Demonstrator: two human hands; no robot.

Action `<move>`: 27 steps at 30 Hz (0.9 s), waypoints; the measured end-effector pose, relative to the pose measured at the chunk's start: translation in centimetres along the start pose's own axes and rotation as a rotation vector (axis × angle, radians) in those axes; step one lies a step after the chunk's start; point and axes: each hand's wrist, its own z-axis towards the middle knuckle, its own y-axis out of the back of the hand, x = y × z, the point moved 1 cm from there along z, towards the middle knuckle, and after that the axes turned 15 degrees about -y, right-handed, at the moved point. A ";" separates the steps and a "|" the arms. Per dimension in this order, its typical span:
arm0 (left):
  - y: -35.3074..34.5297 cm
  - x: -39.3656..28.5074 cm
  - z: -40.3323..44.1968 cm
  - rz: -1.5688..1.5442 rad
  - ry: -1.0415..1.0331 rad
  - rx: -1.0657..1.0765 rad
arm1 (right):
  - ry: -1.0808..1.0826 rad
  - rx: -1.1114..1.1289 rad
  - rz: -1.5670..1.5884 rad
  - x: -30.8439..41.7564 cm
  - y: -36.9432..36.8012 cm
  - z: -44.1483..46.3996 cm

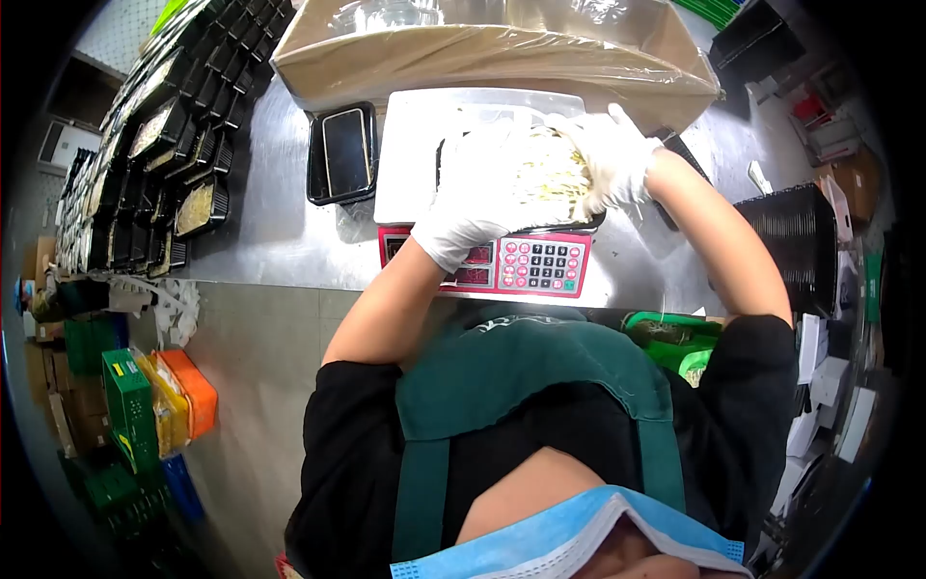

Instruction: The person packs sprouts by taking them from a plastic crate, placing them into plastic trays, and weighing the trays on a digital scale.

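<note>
Bean sprouts (555,172) lie heaped in a black tray (550,230) on the white platform of a scale (410,159) with a red keypad panel. My left hand (477,188), in a white glove, rests over the left side of the tray, its fingers blending into the bright white surface. At the right side of the heap, my gloved right hand (612,159) curves its fingers against the sprouts. Overexposure hides the fingertips of both hands.
An empty black tray (344,154) sits left of the scale. Filled black trays (201,207) are stacked at the far left. A plastic-lined cardboard box (502,63) stands behind the scale. Stacked black trays (796,241) stand at right, and a green crate (666,333) sits below the table edge.
</note>
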 end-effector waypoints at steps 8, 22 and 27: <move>-1.3 1.0 1.1 0.239 -0.011 0.196 | -0.103 -0.261 0.225 -0.1 -4.0 -3.0; -0.4 1.1 3.3 -0.068 0.161 0.276 | -0.175 0.051 0.350 -6.0 -1.0 -1.9; -0.3 -0.2 4.4 -0.008 0.133 0.392 | -0.403 -0.146 0.965 -16.1 -5.1 -6.2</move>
